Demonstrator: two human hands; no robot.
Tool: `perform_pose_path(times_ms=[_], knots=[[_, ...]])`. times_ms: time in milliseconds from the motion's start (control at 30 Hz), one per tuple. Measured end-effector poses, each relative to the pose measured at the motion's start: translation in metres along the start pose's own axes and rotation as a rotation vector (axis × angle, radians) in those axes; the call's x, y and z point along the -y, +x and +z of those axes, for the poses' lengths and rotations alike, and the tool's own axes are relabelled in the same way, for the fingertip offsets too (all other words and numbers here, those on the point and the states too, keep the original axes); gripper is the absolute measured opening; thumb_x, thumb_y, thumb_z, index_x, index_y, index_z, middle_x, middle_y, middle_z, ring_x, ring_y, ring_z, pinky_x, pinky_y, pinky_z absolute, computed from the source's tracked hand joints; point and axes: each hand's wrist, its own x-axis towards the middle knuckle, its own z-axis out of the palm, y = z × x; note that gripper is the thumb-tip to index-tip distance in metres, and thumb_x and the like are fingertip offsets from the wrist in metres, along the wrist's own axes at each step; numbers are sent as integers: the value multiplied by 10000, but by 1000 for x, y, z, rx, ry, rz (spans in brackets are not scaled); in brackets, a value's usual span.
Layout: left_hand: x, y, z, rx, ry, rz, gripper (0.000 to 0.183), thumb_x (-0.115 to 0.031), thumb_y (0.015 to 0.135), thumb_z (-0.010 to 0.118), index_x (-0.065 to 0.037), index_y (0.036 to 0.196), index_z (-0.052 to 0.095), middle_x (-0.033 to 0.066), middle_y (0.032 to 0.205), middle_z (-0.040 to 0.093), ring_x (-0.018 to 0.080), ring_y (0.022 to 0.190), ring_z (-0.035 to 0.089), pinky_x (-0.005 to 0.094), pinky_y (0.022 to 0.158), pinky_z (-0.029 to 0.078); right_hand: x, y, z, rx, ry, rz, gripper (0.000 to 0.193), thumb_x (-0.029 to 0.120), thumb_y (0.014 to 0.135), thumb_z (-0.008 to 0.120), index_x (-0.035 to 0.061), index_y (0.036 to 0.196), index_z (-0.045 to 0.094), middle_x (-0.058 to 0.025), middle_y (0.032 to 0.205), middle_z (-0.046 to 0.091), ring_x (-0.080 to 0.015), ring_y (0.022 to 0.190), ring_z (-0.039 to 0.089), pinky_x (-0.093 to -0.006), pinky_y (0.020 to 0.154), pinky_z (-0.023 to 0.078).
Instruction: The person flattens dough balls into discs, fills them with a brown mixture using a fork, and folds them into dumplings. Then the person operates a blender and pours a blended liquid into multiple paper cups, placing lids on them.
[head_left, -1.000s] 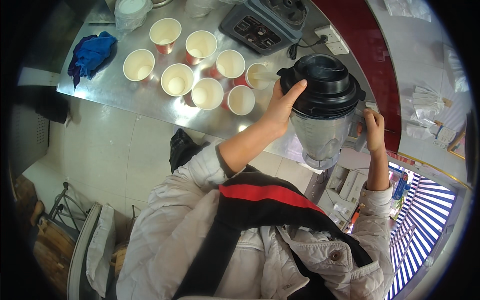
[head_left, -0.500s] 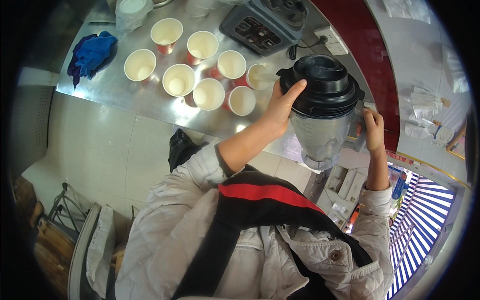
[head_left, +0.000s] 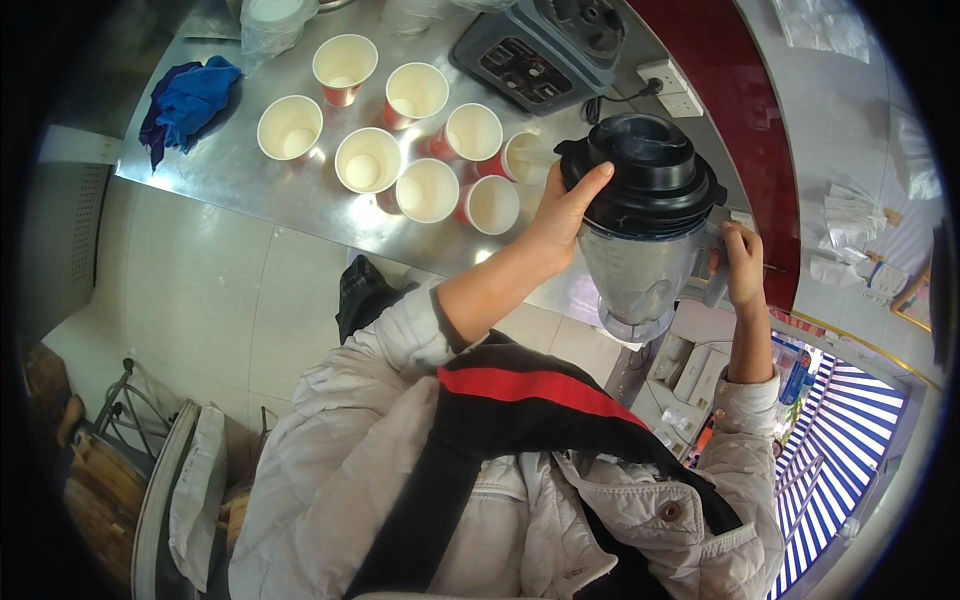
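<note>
Both my hands hold a clear blender jug (head_left: 645, 270) with a black lid (head_left: 645, 170), tilted to the left over the counter. My left hand (head_left: 560, 215) is closed at the lid's left edge, thumb on top, its other fingers mostly hidden. Around the handle (head_left: 716, 275) at the right, my right hand (head_left: 742, 265) is wrapped. A pale stream (head_left: 540, 152) runs from the lid's edge into the rightmost paper cup (head_left: 522, 170). Several more red and white paper cups stand upright beside it, among them a near one (head_left: 491, 205) and a far one (head_left: 345, 70).
On the steel counter (head_left: 225, 200), a blue cloth (head_left: 200, 100) lies at the far left. A grey blender base (head_left: 535, 65) stands behind the cups, near a socket strip (head_left: 670, 88). Wrapped cups (head_left: 272, 25) are at the back. A red panel (head_left: 735, 100) borders the right side.
The cups and counter sit slightly farther right in the picture. Both hands keep their hold on the jug, and the pale stream still runs into the same cup.
</note>
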Motion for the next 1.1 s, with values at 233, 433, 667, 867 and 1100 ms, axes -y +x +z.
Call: perform_pose_path(times_ms=[233,433,667,867,1100], knots=[[-2,-1,-1,-23,-9,-5,582,-300,788,725,-73,1218,405,41,1167,528,148,1094,493,307,949,381,-2,0,4,-9,31,27,320,235,908,468,1,703,543,-42,535,503,-105,441,451,-241,440,338],[-1,0,-4,-29,3,-18,571,-290,793,720,-71,1218,407,41,1165,531,147,1093,495,310,947,383,-5,1,8,-12,11,26,312,230,907,470,-8,723,553,-43,542,502,-104,449,454,-239,443,341],[4,7,-12,25,-17,-27,576,-286,797,716,-63,1224,400,50,1172,526,152,1104,486,316,958,371,-12,2,12,-5,68,52,306,225,898,484,-15,720,551,-51,561,508,-115,473,468,-244,452,359],[8,11,-21,23,21,-22,619,-300,795,718,-58,1250,375,56,1206,502,155,1137,458,318,982,342,-18,4,15,15,62,69,307,226,892,489,-15,711,550,-51,563,511,-115,465,468,-245,443,357],[9,12,-25,11,51,-17,643,-313,789,724,-69,1262,365,52,1209,493,156,1146,446,316,990,327,-31,6,20,8,116,55,311,226,893,493,-10,698,546,-52,560,515,-114,458,467,-244,443,359]])
